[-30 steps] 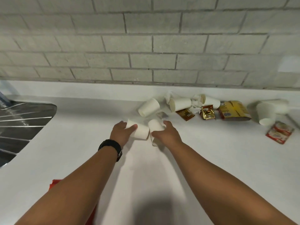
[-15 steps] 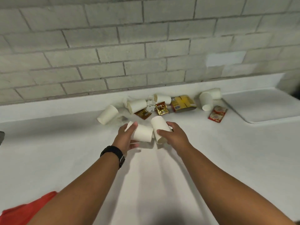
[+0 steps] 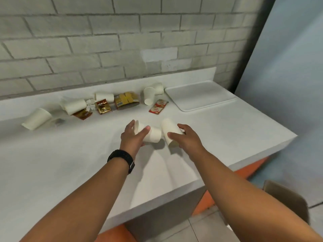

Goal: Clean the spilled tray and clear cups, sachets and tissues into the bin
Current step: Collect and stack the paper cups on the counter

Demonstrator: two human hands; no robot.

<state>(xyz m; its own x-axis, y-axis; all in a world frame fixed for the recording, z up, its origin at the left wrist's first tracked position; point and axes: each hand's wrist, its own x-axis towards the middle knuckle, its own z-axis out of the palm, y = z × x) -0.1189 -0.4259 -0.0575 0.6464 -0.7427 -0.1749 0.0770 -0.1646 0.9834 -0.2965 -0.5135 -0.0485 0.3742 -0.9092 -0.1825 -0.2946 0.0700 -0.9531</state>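
Up above the white tabletop (image 3: pixel 73 165), the left hand (image 3: pixel 133 138) grips one paper cup (image 3: pixel 150 134) on its side, while the right hand (image 3: pixel 186 138) curls round a second cup (image 3: pixel 170 129), seemingly lifted clear. More cups, sachets (image 3: pixel 103 107) and the tray (image 3: pixel 199 96) lie behind.

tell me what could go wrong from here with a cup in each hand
1. The left hand and right hand each grip a paper cup, left cup and right cup, lying sideways; squeezing could crush them or spill any dregs onto the counter.
2. The cardboard box on the floor sits below the counter's edge, so a tossed cup might miss it.
3. With both hands full, the sachets and other cups need more trips.
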